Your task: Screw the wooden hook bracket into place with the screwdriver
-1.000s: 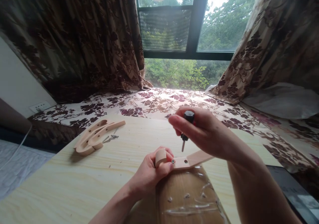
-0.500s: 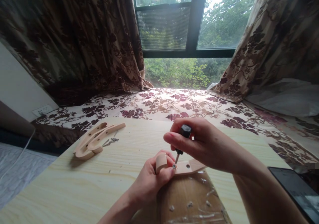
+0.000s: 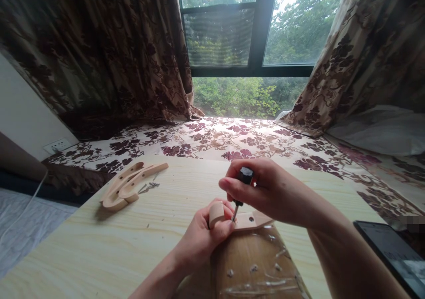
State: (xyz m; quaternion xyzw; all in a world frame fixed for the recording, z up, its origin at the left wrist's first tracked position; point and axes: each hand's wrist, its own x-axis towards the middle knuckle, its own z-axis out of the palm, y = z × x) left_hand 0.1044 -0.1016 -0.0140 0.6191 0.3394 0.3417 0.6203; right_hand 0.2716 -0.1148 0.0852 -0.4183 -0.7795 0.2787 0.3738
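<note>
A brown block [image 3: 245,250] is lying in front of you, looking box-like and wearing clear tape; its inside is staying hidden, so I cannot tell whether it is containing anything. A few small rough marks are showing on its top. At its far edge you are holding a pale wooden piece [image 3: 244,221], and a dark round hole [image 3: 251,219] is opening in its flat part.

Your left hand [image 3: 206,230] is pinching the curled end of that piece, thumb pressing near the front. Your right hand [image 3: 262,184] is wrapping its fingers around the black handle of a screwdriver [image 3: 246,175], which is leaning slightly, its tip meeting the wood just beside your left thumb.

Compared with a second ago, the screwdriver is standing lower, its tip reaching the wood instead of hanging above it. Against half a second ago, your hands are keeping nearly the same places, but the screw head, plain then, is now hiding around the tip.

To your left, two curved wooden pieces [image 3: 137,179] are resting on the surface [image 3: 83,241], with loose screws [image 3: 151,186] lying just beside them. A dark phone [image 3: 392,250] is lying beyond your right forearm.
</note>
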